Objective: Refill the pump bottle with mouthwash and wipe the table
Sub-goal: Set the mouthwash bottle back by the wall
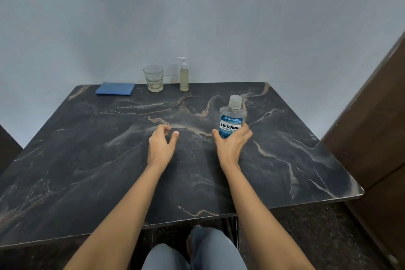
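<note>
Gripping the mouthwash bottle (231, 119), right hand (232, 144); left hand (161, 143) half-curled, empty.

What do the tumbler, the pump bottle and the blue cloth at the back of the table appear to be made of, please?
Tumbler: clear glass, judging by its thick faceted base. Pump bottle: clear, probably plastic, with an opaque white pump; glass cannot be excluded. Blue cloth: soft matte fabric, folded flat, possibly microfibre.

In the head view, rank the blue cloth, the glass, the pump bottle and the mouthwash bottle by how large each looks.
Largest to smallest as they look:
1. mouthwash bottle, nearer the camera, so unsure
2. blue cloth
3. glass
4. pump bottle, taller than the glass but slimmer; close call
</note>
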